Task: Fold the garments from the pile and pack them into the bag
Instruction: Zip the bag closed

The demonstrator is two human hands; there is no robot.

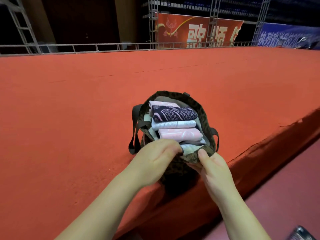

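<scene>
A dark leopard-print bag [207,122] stands open near the front edge of the red platform. Inside, several folded garments stand side by side: a dark patterned one [174,113], a white one [173,125], a pink one [180,134] and a pale one behind at the far wall. My left hand [155,156] grips the bag's near rim on the left, its fingertips curled inside the opening. My right hand [210,166] pinches the near rim on the right, thumb on top of the fabric. The bag's dark strap [136,125] hangs on its left side.
The red carpeted platform [69,110] stretches wide to the left and back. Its front edge runs diagonally down past my right hand, dropping to a darker floor [285,187]. Metal truss rails and red and blue banners [199,32] line the far side.
</scene>
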